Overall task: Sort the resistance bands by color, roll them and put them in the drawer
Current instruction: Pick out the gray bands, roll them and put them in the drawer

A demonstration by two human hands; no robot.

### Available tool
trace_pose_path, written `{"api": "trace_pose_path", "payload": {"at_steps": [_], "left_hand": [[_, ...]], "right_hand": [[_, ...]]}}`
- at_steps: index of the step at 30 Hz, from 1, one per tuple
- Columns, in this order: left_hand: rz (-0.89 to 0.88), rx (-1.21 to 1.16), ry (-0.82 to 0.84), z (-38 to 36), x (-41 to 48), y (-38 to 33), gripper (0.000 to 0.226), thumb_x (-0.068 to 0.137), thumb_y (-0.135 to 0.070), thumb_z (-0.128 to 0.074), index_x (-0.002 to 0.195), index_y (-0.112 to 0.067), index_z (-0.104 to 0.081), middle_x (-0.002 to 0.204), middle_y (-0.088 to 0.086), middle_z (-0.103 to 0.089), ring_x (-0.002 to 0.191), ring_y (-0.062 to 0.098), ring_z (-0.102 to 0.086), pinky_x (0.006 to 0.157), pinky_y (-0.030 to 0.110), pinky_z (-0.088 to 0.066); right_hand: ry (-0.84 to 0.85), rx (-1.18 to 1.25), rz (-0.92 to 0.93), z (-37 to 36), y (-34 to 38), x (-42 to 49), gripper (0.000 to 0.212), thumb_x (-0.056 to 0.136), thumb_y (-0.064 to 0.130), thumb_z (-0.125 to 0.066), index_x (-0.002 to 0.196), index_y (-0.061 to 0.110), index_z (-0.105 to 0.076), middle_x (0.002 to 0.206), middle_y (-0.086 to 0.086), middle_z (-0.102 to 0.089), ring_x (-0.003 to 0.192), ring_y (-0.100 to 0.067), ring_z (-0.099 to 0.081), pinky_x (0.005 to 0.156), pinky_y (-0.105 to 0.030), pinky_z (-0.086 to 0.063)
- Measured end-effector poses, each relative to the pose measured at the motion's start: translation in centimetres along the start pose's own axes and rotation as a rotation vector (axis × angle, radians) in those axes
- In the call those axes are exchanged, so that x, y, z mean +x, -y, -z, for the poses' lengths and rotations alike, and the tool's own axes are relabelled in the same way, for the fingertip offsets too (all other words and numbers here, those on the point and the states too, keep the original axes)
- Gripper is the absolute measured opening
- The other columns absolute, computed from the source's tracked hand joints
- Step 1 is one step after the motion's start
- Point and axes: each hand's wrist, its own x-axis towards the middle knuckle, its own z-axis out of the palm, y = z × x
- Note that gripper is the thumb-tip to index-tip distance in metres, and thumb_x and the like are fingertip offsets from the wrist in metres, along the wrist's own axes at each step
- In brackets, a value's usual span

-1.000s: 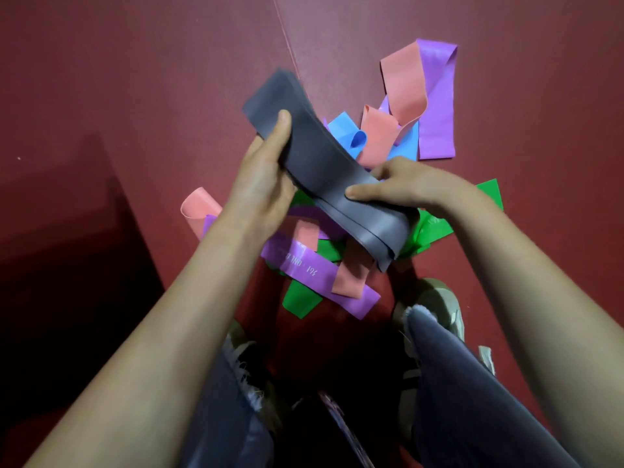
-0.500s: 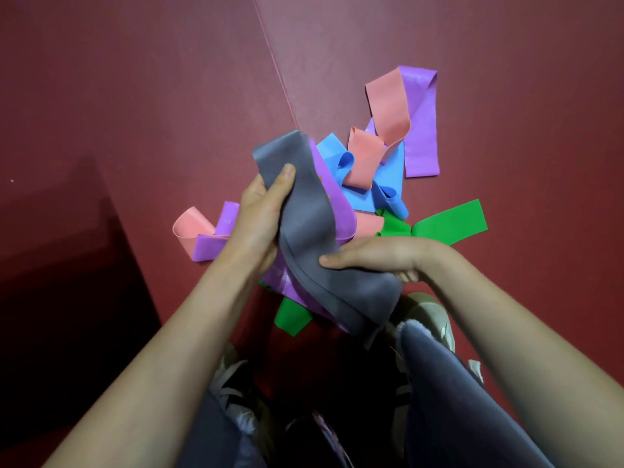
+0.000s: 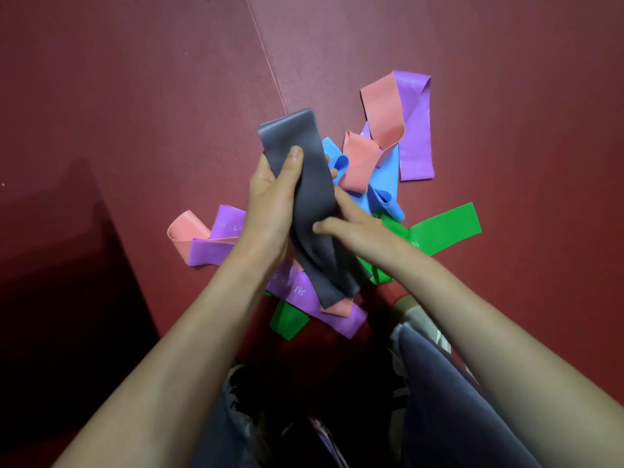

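Both hands hold a stack of grey resistance bands (image 3: 314,204) above a pile on the floor. My left hand (image 3: 273,204) grips the grey bands near their upper end, thumb on top. My right hand (image 3: 358,228) presses on their middle from the right. Below lie loose bands: purple (image 3: 417,130), pink (image 3: 383,113), blue (image 3: 385,177), green (image 3: 442,228), another purple one (image 3: 216,244) with a pink loop (image 3: 185,231) at the left, and a purple band with white print (image 3: 304,295) under my left wrist. No drawer is in view.
The floor is dark red matting (image 3: 135,96) with a seam running up from the pile. A dark shadowed area (image 3: 50,282) fills the lower left. My knees in grey trousers (image 3: 439,400) and a shoe (image 3: 415,315) are at the bottom.
The grey bands have turned from slanting to nearly upright and shifted up over the pile. My right hand slid along them toward the middle. A purple band seen against them half a second ago is gone.
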Motion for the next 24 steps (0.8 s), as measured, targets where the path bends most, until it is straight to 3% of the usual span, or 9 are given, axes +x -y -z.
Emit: {"api": "trace_pose_path", "payload": {"at_steps": [4, 5, 7, 9, 11, 14, 17, 21, 24], "left_hand": [[-0.033, 0.116, -0.04, 0.2, -0.2, 0.6, 0.009, 0.094, -0.015, -0.044, 0.093, -0.017, -0.054, 0.071, -0.007, -0.069, 0.069, 0.012, -0.068, 0.069, 0.026, -0.055], [-0.037, 0.122, -0.036, 0.2, -0.3, 0.6, 0.011, 0.094, -0.014, -0.044, 0.092, -0.017, -0.054, 0.075, -0.006, -0.069, 0.07, 0.011, -0.067, 0.071, 0.026, -0.055], [-0.048, 0.121, -0.008, -0.1, -0.4, 0.4, 0.014, 0.094, -0.011, -0.043, 0.089, -0.018, -0.054, 0.074, -0.006, -0.068, 0.067, 0.006, -0.065, 0.068, 0.022, -0.055], [-0.06, 0.139, 0.037, -0.2, -0.2, 0.1, 0.018, 0.094, -0.007, -0.041, 0.086, -0.017, -0.054, 0.062, -0.011, -0.068, 0.058, 0.0, -0.063, 0.058, 0.015, -0.051], [-0.075, 0.217, 0.095, -0.1, 0.0, -0.1, 0.018, 0.094, -0.006, -0.04, 0.088, -0.016, -0.054, 0.064, -0.012, -0.066, 0.058, -0.004, -0.062, 0.058, 0.011, -0.048], [-0.044, 0.266, 0.195, 0.4, 0.3, 0.0, 0.02, 0.094, -0.007, -0.039, 0.088, -0.019, -0.055, 0.065, -0.012, -0.068, 0.061, -0.005, -0.062, 0.061, 0.011, -0.049], [0.022, 0.249, 0.278, 0.6, 0.4, -0.1, 0.023, 0.096, -0.01, -0.036, 0.09, -0.023, -0.055, 0.066, -0.014, -0.07, 0.065, -0.001, -0.065, 0.063, 0.014, -0.051], [0.08, 0.171, 0.235, 0.6, 0.7, 0.4, 0.012, 0.087, -0.027, -0.047, 0.099, -0.026, -0.05, 0.097, -0.004, -0.065, 0.091, 0.013, -0.062, 0.09, 0.033, -0.049], [0.092, 0.132, 0.261, 0.9, 1.0, 0.7, 0.024, 0.079, -0.032, -0.048, 0.101, -0.025, -0.053, 0.101, -0.004, -0.066, 0.098, 0.014, -0.063, 0.093, 0.032, -0.048]], "right_hand": [[0.048, -0.159, 0.027, -0.9, -0.7, 0.2, 0.087, 0.075, 0.006, -0.051, 0.145, 0.012, 0.002, 0.152, 0.005, -0.014, 0.135, -0.005, -0.026, 0.109, -0.015, -0.026], [0.042, -0.152, 0.028, -0.8, -0.4, 0.1, 0.087, 0.075, 0.005, -0.049, 0.145, 0.012, 0.003, 0.152, 0.004, -0.016, 0.135, -0.005, -0.028, 0.108, -0.016, -0.028], [0.003, -0.021, 0.045, -0.4, 0.6, 0.0, 0.076, 0.077, -0.007, -0.044, 0.143, 0.01, -0.011, 0.133, 0.005, -0.04, 0.112, 0.001, -0.048, 0.088, -0.007, -0.042], [-0.083, 0.174, 0.092, 0.5, 1.8, -0.2, 0.073, 0.067, -0.003, -0.044, 0.137, 0.009, -0.028, 0.108, 0.003, -0.052, 0.082, 0.006, -0.053, 0.066, -0.005, -0.044], [-0.128, 0.257, 0.095, 1.8, 2.8, -0.3, 0.061, 0.067, 0.001, -0.048, 0.127, 0.008, -0.045, 0.105, 0.0, -0.058, 0.081, 0.001, -0.056, 0.072, -0.009, -0.046], [-0.078, 0.124, 0.124, 2.9, 3.3, -0.9, 0.023, 0.083, 0.005, -0.056, 0.105, 0.013, -0.058, 0.088, 0.005, -0.062, 0.075, -0.002, -0.057, 0.073, -0.012, -0.048], [-0.159, 0.116, 0.142, 2.7, 3.0, -0.8, 0.016, 0.084, 0.001, -0.056, 0.097, 0.01, -0.06, 0.079, 0.004, -0.061, 0.072, -0.013, -0.052, 0.064, -0.012, -0.045], [-0.264, 0.127, 0.203, 2.5, 2.9, -0.3, 0.016, 0.082, -0.006, -0.056, 0.086, 0.008, -0.061, 0.062, 0.013, -0.063, 0.058, -0.003, -0.055, 0.058, -0.01, -0.047], [-0.29, 0.103, 0.265, 2.6, 3.3, -0.4, 0.016, 0.082, -0.007, -0.056, 0.091, 0.005, -0.061, 0.069, 0.008, -0.061, 0.063, -0.007, -0.054, 0.061, -0.012, -0.048]]}}
